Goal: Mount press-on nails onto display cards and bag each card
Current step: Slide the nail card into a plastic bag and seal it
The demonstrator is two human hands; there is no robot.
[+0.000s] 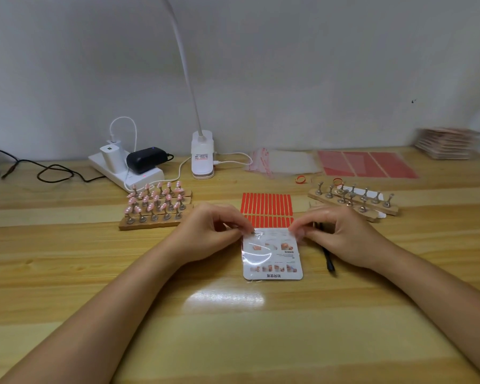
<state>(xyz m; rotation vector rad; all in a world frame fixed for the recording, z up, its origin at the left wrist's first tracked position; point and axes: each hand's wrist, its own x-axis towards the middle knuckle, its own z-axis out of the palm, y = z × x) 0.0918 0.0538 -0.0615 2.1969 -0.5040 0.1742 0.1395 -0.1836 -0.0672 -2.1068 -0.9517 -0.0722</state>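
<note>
Fingertips of both hands pinch the far edge of one clear bag [272,254] that already holds a display card [273,270], printed back upward: the left hand [208,234] at the far-left corner, the right hand [341,234] at the far-right corner. Card and bag lie flat on the wooden table [233,328], long axis running away from the person, mouth at the fingers, so sealing looks like a fold of that far flap toward the body. Both hands sit equally close.

Just beyond the fingers lies one sheet of red adhesive strips [266,207]. A black pen-like tool [327,259] lies partly under the right hand. To the left, wooden stands [155,206] carry roughly twenty pink press-on nails; to the right, bare stands [355,199] hold about a dozen empty pegs. Farther back are spare bags [286,162], red sheets [367,164] and a stack of finished cards [445,144].
</note>
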